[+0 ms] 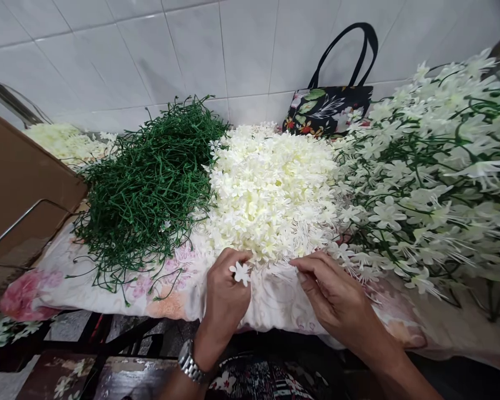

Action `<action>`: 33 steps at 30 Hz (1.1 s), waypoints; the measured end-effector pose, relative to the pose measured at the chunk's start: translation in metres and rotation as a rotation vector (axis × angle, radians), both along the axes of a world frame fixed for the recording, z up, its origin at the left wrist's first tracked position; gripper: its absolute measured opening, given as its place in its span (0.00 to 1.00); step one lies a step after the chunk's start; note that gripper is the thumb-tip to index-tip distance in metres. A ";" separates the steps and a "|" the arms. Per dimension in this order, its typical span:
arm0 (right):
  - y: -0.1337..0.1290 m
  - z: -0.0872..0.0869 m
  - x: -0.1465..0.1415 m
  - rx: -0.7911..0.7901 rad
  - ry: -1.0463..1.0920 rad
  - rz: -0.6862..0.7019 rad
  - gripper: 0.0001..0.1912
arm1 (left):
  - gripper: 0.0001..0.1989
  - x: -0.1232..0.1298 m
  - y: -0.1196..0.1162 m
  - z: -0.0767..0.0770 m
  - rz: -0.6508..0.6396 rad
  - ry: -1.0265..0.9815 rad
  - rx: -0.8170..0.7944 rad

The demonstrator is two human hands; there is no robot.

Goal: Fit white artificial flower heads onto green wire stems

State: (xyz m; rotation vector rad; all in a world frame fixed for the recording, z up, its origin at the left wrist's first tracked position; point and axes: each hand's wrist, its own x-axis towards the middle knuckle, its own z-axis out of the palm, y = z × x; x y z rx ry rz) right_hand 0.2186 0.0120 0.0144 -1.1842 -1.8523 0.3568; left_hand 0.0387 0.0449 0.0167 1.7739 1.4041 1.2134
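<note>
My left hand [228, 291], with a metal-banded watch on its wrist, is closed around a white artificial flower [241, 274]. The bloom shows between thumb and fingers; the rest of it is hidden in the fist. To its right, my right hand [331, 286] has thumb and fingertips pinched together beside white stamen threads [278, 268]. Whatever is between those fingertips is too small to make out. Both hands are over the front edge of a heap of loose white petals [270, 189]. Left of this heap lies a tangled pile of green plastic stems [150, 178].
Assembled white flowers on green stems [433, 200] fill the right side. A floral black handbag [329, 111] leans on the tiled wall [195, 50]. At left stand a cardboard box [20, 183] and more pale petals [64, 139]. A flowered cloth [166, 297] covers the table.
</note>
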 end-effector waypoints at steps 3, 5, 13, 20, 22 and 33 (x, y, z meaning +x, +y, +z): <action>0.000 0.003 -0.003 -0.031 0.074 0.009 0.07 | 0.01 -0.006 -0.003 0.006 0.032 -0.380 -0.213; -0.001 0.006 -0.007 -0.063 0.143 0.002 0.06 | 0.04 -0.009 -0.005 0.010 0.032 -0.682 -0.414; -0.010 0.024 -0.047 -0.216 0.524 0.164 0.05 | 0.16 -0.009 -0.020 0.013 -0.014 -1.206 -0.784; -0.011 0.021 -0.064 -0.126 0.556 0.167 0.08 | 0.13 -0.007 -0.029 0.009 -0.101 -1.244 -0.755; -0.012 0.019 -0.065 -0.105 0.537 0.138 0.07 | 0.13 -0.007 -0.031 0.008 -0.120 -1.242 -0.753; -0.014 0.006 -0.071 -0.034 0.523 0.091 0.12 | 0.10 -0.006 -0.037 0.001 -0.166 -1.252 -0.711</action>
